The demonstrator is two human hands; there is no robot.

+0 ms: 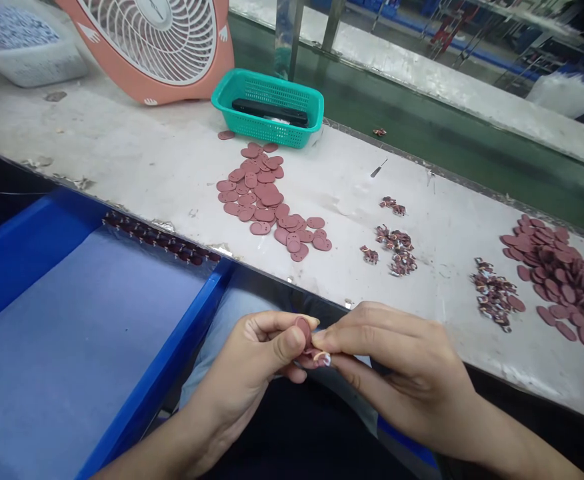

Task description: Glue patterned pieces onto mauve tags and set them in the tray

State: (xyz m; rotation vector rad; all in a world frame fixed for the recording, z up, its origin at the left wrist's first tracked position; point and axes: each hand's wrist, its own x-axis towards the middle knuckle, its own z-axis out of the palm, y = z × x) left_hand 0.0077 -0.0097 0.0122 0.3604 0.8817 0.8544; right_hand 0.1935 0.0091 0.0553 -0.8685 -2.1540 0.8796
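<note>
My left hand (252, 363) pinches a small maroon oval disc (303, 328) between thumb and forefinger. My right hand (397, 360) reaches in from the right, its fingertips closed on a small white-and-maroon piece (321, 359) right against the disc. On the white bench (172, 153) lie two heaps of loose maroon oval discs (262, 200) (557, 280). Between them sit several small clusters of mottled white-and-maroon pieces (397, 250) (495, 293). These all lie beyond my hands, out of reach of my fingertips.
A blue tray (97, 333) with a pale lining sits at left, below the bench edge, with a row of small dark pieces (157, 239) along its rim. A teal basket (267, 107) holds a black object. A pink fan (152, 40) stands behind, and a green belt (372, 73) runs beyond.
</note>
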